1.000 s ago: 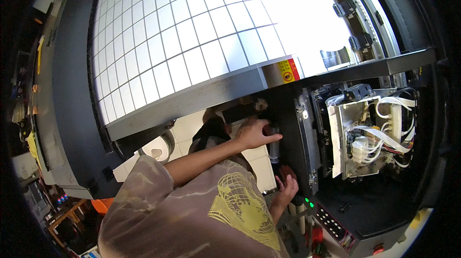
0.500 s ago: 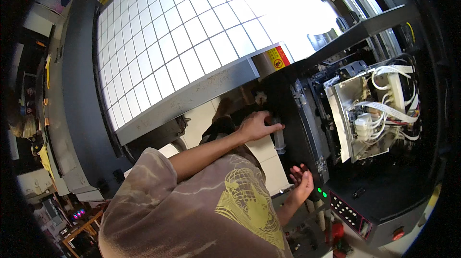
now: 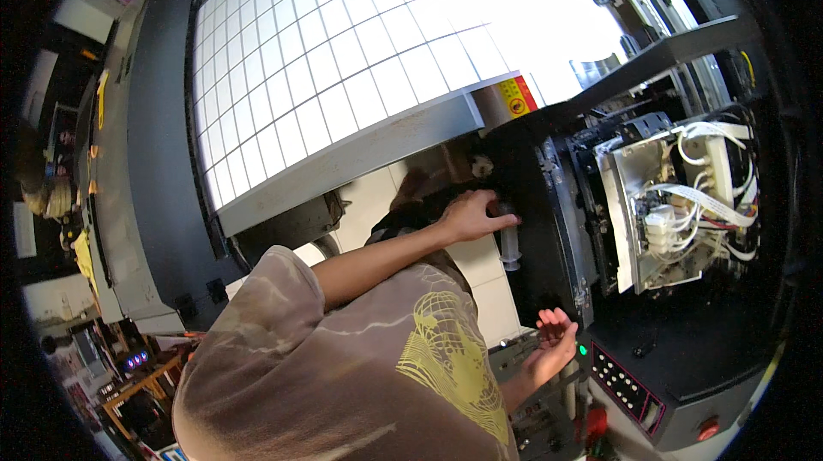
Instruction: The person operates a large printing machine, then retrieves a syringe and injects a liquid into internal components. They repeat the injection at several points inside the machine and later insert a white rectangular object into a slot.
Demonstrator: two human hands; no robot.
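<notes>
My left hand (image 3: 476, 214) is closed round the top of a clear plastic syringe (image 3: 511, 251), which points down along a black machine panel (image 3: 540, 229) under the bed's front rail. My right hand (image 3: 553, 341) is open, fingers loosely curled and palm turned up, below the syringe and beside the button panel (image 3: 627, 385), with nothing visible in it. To the right sits an exposed metal carriage (image 3: 628, 208) with white ribbon cables (image 3: 699, 204).
The white gridded machine bed (image 3: 343, 49) fills the upper view, with a grey front rail (image 3: 360, 152) and dark side beam (image 3: 159, 135). A red knob (image 3: 708, 429) is at lower right, cluttered shelving (image 3: 129, 392) at lower left. Pale floor tiles (image 3: 489, 298) show below.
My right hand has dropped away from the syringe's lower end and turned palm up beside the buttons. My left hand keeps its hold. The head view has tilted slightly.
</notes>
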